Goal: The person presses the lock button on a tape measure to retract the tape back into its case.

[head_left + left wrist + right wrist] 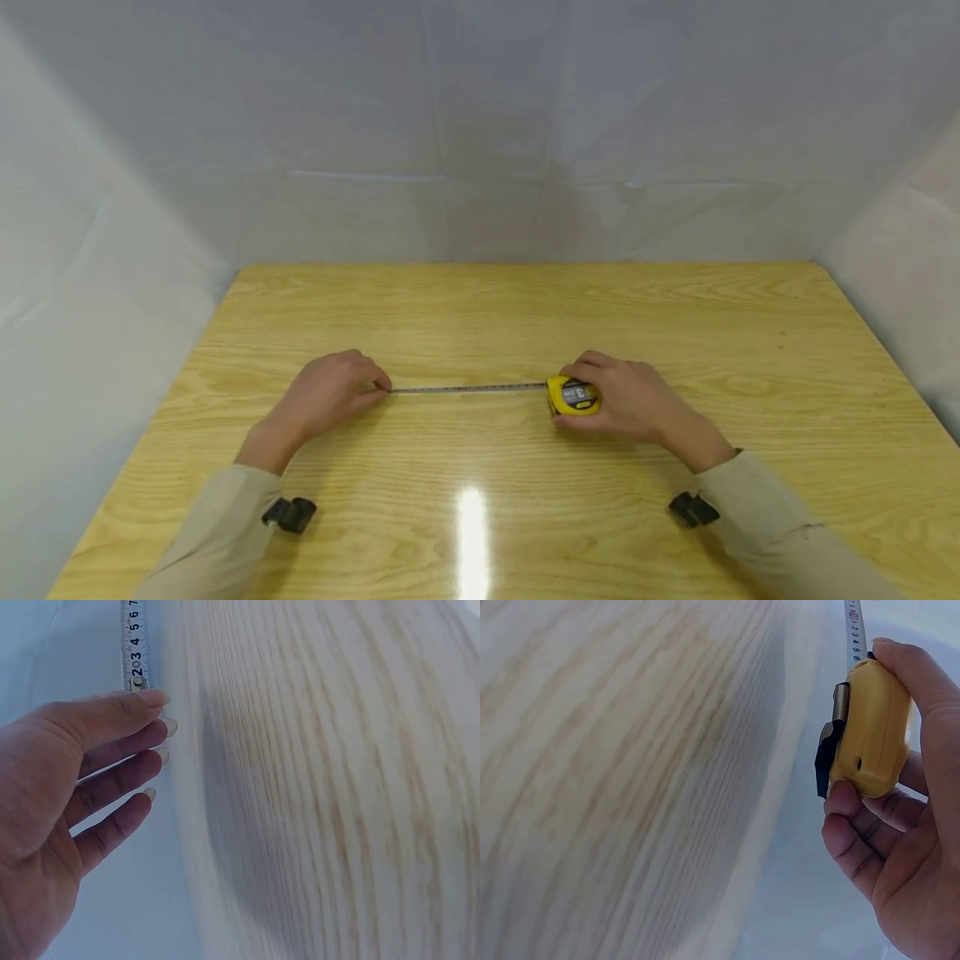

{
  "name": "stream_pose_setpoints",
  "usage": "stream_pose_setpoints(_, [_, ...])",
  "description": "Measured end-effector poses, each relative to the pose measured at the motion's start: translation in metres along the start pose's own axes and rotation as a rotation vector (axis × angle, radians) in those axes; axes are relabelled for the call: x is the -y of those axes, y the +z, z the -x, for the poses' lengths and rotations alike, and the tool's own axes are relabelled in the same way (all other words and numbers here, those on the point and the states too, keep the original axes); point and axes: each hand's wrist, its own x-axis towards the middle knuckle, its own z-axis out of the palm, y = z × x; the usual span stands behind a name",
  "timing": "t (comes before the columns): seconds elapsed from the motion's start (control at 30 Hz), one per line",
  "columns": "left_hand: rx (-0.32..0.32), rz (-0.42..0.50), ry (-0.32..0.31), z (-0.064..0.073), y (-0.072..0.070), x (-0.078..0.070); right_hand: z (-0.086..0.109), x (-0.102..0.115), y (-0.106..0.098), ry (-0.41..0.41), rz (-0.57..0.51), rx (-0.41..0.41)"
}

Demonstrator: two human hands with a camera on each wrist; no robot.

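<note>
A yellow tape measure [574,396] with a grey and black label is held by my right hand [628,398], the thumb on one side of its case and fingers on the other. Its blade [468,388] is drawn out leftward in a nearly straight line. My left hand [330,395] pinches the free end between thumb and index finger. In the left wrist view the printed numbers on the blade [136,641] run away from the thumb, and the other fingers are spread loosely. The right wrist view shows a black belt clip on the case [874,727].
Both hands are over a light wooden table [465,325] with a bright reflection near its front. White sheeting [480,125] hangs behind the table and along both sides. Small black devices [291,515] are worn at both sleeve cuffs.
</note>
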Motion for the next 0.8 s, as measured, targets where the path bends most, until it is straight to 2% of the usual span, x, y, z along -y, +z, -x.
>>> stream_pose_setpoints(0.53, [0.001,-0.015,0.032,-0.01,0.006,-0.011,-0.003,0.006,0.004,-0.003,0.0,0.016])
stream_pose_setpoints(0.8, [0.01,0.011,0.051,-0.017,0.007,-0.02,-0.004,0.009,0.005,-0.02,-0.001,0.005])
